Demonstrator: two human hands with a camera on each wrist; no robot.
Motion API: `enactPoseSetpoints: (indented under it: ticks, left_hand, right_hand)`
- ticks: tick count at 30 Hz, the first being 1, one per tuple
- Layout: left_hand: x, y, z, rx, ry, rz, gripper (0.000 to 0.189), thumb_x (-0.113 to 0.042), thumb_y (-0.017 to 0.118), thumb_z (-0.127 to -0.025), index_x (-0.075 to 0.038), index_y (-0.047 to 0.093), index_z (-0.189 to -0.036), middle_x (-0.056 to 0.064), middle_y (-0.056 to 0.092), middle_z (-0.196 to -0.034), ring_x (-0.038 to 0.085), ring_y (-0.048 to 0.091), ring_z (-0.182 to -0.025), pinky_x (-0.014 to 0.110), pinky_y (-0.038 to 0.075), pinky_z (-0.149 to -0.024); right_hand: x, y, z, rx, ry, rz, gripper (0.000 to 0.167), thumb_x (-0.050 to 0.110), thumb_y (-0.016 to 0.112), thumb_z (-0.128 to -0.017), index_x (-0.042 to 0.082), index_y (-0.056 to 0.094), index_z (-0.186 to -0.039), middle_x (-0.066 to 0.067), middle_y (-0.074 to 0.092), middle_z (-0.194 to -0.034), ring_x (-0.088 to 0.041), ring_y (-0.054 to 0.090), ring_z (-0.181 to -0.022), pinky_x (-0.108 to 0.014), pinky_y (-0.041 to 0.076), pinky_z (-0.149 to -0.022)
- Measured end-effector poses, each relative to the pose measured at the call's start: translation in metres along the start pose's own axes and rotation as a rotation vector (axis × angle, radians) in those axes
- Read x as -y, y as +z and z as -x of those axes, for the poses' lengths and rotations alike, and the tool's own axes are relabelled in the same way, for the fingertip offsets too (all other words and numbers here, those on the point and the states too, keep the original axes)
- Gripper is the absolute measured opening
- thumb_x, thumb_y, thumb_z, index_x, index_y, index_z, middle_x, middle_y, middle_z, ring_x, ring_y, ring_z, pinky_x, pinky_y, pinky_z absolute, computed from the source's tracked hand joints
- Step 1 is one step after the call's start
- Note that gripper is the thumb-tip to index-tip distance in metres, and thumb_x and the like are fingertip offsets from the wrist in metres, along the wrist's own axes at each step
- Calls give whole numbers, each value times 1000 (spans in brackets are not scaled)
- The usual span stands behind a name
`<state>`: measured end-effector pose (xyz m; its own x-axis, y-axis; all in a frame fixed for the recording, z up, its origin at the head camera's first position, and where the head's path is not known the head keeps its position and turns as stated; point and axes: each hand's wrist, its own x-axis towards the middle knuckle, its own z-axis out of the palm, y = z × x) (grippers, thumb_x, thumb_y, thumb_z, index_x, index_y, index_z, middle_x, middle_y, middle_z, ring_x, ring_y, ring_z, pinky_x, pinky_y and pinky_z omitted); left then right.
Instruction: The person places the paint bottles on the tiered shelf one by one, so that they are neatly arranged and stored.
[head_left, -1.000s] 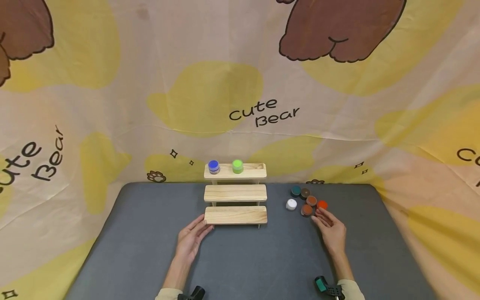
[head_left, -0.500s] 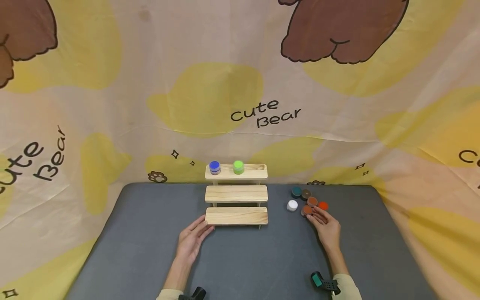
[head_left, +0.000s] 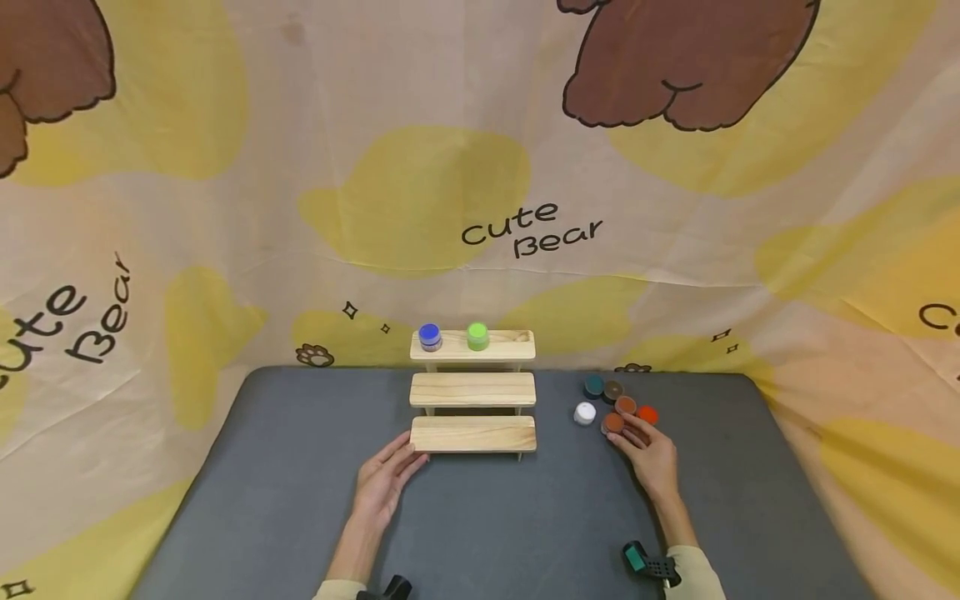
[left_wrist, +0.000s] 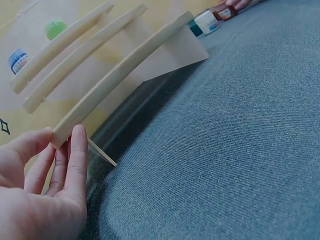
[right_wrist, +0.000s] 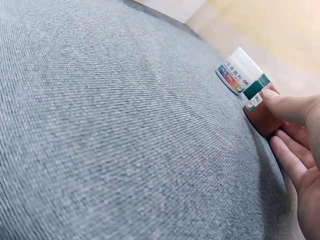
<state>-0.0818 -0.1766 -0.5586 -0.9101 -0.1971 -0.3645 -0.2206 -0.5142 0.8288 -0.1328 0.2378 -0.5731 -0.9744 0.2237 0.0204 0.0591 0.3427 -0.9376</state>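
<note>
My left hand (head_left: 381, 487) pinches the left end of the lowest step of a three-tier wooden display stand (head_left: 472, 433), thumb above and fingers beneath in the left wrist view. My right hand (head_left: 655, 462) holds a small reddish-brown paint jar (right_wrist: 262, 119) between thumb and fingers; in the right wrist view the jar sits at the cloth, slightly tilted. On the stand's top step are a blue paint jar (head_left: 430, 337) and a green paint jar (head_left: 477, 336). Beside my right hand stand a white paint jar (head_left: 585, 413), another reddish-brown jar (head_left: 626, 405) and an orange-red jar (head_left: 647, 414).
Behind the white jar are a teal jar (head_left: 593, 386) and a dark brown jar (head_left: 612, 391). A grey cloth-covered table (head_left: 510, 525) lies under everything. A printed curtain (head_left: 405, 200) hangs behind the table's back edge.
My right hand has moved a little left from beside the orange-red jar and taken hold of the nearest reddish-brown paint jar. The left hand keeps its grip on the stand.
</note>
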Motion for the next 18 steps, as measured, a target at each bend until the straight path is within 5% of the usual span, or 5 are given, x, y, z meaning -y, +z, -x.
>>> enactPoseSetpoints:
  ticks: [6, 18]
  left_hand:
    - [0, 0, 1, 8, -16, 3, 51, 4, 61, -94, 13, 42, -140, 21, 55, -127, 19, 67, -99, 36, 56, -99]
    - [-2, 1, 1, -13, -13, -2, 49, 4, 62, -93, 13, 44, -138, 19, 58, -123, 20, 68, -98, 37, 57, -98]
  right_hand:
    - [3, 2, 1, -11, -5, 71, 51, 9, 81, -81, -2, 63, -127, -24, 55, -133, -37, 63, -109, -5, 55, -77]
    - [1, 9, -1, -55, -33, 54, 49, 4, 83, -77, -1, 66, -123, -18, 61, -128, -36, 64, -107, -1, 52, -78]
